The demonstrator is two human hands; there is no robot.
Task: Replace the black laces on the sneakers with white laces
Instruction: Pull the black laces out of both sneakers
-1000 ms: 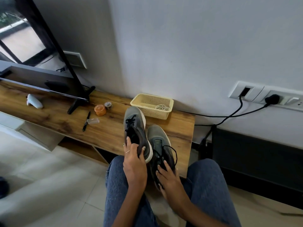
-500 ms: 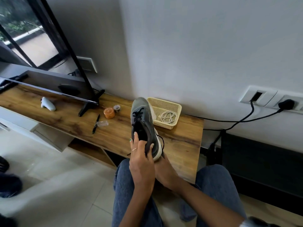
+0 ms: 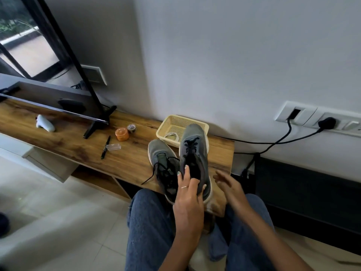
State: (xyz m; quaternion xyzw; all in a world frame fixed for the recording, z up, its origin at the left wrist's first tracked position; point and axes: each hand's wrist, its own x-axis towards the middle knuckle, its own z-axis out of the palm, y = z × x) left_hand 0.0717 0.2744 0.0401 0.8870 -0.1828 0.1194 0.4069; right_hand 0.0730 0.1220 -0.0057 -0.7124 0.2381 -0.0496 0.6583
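Note:
Two grey sneakers with black laces are at the near end of the wooden shelf. My left hand grips the heel collar of the right-hand sneaker, which is raised with its toe over the basket. The other sneaker lies flat to its left, its black lace loose and trailing over the wood. My right hand hovers just right of the held sneaker, fingers relaxed and holding nothing. White laces lie coiled in the yellow basket.
A black marker, a clear plastic cap, an orange jar and a small round tin lie on the shelf. A TV stand foot and a white controller sit further left. Black cables run to wall sockets.
The held sneaker has swung to the right of the other sneaker, which now lies uncovered on the shelf. My right hand has come out from under it and hangs free.

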